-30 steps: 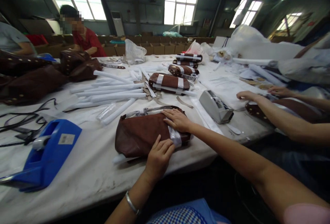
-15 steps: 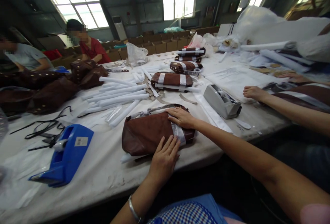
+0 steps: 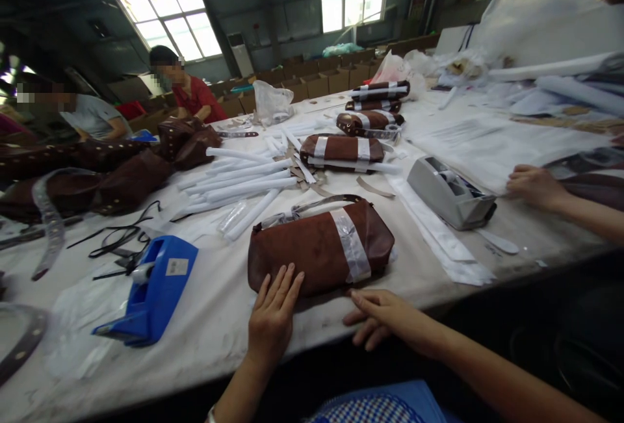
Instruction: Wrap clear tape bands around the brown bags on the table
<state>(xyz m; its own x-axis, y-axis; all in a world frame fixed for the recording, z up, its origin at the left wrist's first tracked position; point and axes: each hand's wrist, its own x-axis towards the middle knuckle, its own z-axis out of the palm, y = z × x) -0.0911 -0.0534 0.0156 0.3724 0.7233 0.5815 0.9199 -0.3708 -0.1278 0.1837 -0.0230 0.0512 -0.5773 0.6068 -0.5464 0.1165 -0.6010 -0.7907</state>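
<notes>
A brown handbag (image 3: pixel 307 251) lies on its side on the white-covered table in front of me, a band of clear tape (image 3: pixel 351 244) wrapped round its right part. Its strap (image 3: pixel 326 202) runs along the far edge. My left hand (image 3: pixel 273 316) rests open with fingers flat on the bag's near left side. Just off the bag's near edge, at the table's front, my right hand (image 3: pixel 377 319) is open, fingers apart and holding nothing. A blue tape dispenser (image 3: pixel 163 286) stands to the left of the bag.
A grey tape dispenser (image 3: pixel 448 192) stands to the right. White paper rolls (image 3: pixel 238 179) are heaped beyond the bag, beside another taped brown bag (image 3: pixel 341 150). More brown bags (image 3: pixel 121 176) lie at left. A co-worker's hand (image 3: pixel 536 186) is at right; other people work across the table.
My right hand has come off the bag's tape and drawn back to the table's front edge. My left hand has shifted left along the bag. The camera view has turned slightly.
</notes>
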